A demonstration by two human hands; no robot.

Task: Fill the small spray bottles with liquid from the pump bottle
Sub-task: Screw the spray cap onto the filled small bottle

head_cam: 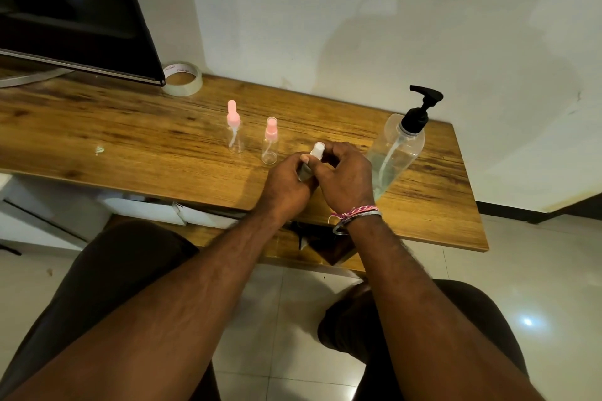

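Both hands meet just above the tabletop's (130, 140) near edge. Left hand (286, 182) wraps the body of a spray bottle (314, 156), which leans slightly away from the person; right hand (345, 176) curls its fingers round the white cap, seemingly to twist it off. Just beyond the left hand stand two pink-capped bottles (269, 143), upright and apparently unfilled. Close to the right of the right hand stands the pump bottle (395, 153), partly full, nozzle pointing left toward the hands. Right hand is nearer it. Bare tabletop lies beyond the hands; the near edge is directly beneath them.
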